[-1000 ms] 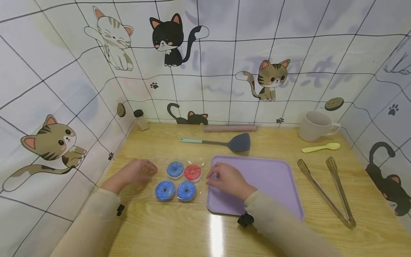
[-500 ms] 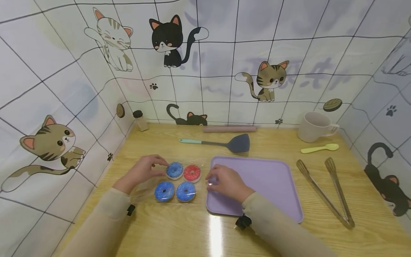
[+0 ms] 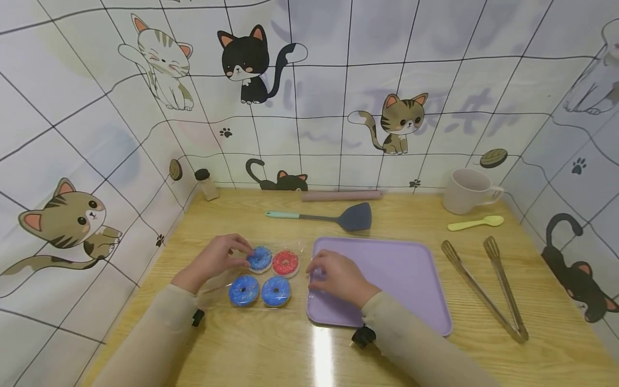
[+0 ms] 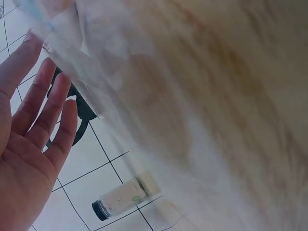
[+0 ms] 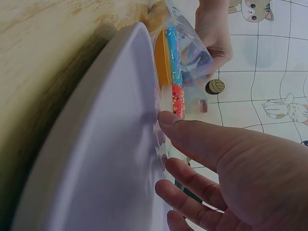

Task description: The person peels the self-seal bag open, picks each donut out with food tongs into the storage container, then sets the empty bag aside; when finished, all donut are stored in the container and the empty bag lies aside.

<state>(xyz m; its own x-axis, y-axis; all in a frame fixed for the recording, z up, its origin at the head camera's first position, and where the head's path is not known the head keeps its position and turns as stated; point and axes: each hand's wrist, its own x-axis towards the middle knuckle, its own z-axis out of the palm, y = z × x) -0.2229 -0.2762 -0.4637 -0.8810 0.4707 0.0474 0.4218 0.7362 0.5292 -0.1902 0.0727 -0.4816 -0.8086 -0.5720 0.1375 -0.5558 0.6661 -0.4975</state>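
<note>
A clear plastic bag holding three blue donuts and one red donut lies on the wooden table, just left of a purple tray. My left hand rests on the bag's far left corner, with its fingertips against the upper blue donut. In the left wrist view its fingers are straight, and blurred plastic lies at their tips. My right hand sits on the tray's left rim. In the right wrist view it pinches the bag's crinkled edge over the tray.
Behind the bag lie a grey spatula and a pink rolling pin. A small bottle stands in the back left corner. A mug, yellow spoon and metal tongs are right of the tray. Cat-patterned walls enclose three sides.
My left hand has slid right, from the table beside the bag onto the upper blue donut. The right hand has stayed at the tray's left rim.
</note>
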